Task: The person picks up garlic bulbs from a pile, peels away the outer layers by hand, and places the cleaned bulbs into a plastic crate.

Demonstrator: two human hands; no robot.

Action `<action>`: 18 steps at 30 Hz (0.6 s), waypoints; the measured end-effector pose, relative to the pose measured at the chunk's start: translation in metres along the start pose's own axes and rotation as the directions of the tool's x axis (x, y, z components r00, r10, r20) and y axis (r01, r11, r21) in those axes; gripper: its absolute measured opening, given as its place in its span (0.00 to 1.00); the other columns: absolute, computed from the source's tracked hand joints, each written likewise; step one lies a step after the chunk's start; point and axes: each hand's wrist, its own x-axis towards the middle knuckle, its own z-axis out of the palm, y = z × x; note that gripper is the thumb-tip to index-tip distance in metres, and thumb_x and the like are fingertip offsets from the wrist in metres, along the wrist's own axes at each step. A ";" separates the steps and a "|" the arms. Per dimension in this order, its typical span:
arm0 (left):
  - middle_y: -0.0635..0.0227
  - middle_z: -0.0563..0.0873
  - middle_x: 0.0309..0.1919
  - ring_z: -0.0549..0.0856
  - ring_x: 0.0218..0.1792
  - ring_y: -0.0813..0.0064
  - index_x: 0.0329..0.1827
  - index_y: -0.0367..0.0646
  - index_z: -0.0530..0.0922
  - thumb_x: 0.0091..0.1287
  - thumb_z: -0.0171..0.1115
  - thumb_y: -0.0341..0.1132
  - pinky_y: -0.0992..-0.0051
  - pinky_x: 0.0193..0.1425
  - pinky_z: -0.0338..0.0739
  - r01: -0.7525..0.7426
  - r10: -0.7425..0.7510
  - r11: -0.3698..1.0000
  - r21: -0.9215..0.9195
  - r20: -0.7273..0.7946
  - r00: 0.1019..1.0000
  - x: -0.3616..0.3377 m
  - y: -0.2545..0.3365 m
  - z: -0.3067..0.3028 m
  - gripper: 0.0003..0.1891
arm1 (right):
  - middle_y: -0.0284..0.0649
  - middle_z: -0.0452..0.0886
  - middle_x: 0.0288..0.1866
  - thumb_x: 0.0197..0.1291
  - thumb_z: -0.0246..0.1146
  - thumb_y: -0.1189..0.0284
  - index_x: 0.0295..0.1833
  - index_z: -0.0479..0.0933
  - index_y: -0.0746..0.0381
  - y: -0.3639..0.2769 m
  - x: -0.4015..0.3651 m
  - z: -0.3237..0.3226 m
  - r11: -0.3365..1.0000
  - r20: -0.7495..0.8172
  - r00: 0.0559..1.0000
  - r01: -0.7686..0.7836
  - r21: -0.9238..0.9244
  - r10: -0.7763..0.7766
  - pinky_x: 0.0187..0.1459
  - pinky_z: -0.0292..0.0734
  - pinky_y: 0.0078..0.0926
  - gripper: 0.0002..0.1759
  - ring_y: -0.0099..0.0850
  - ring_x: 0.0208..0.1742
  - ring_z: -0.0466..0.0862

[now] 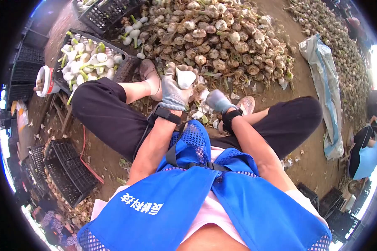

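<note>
My left hand (173, 93), in a grey work glove, is closed around a clean white garlic bulb (185, 78) in front of my shins. To its right is my right hand (218, 101), gloved too and slightly blurred, with fingers curled into a fist. What it grips, if anything, is hidden. Between the hands, low down, lie brownish husks and loose white peelings (201, 109). Just beyond rises a large heap of unpeeled garlic bulbs (222, 42). At the left, a black crate (127, 67) holds clean white bulbs with green stems.
A white and red bucket (45, 81) stands left of the crate. Several peeled bulbs (135, 34) lie beside the heap. Black crates (69, 171) sit at lower left. A plastic sheet (324, 92) lies at right, with another person (365, 152) beyond it.
</note>
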 end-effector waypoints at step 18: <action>0.47 0.78 0.47 0.79 0.50 0.55 0.50 0.29 0.70 0.62 0.55 0.39 0.62 0.53 0.78 -0.347 0.367 0.844 -0.409 -0.031 0.930 -0.008 0.145 0.005 0.21 | 0.46 0.76 0.42 0.50 0.58 0.67 0.46 0.73 0.59 0.024 0.028 -0.084 0.859 -0.553 0.695 -0.507 0.076 0.459 0.45 0.73 0.39 0.16 0.42 0.46 0.77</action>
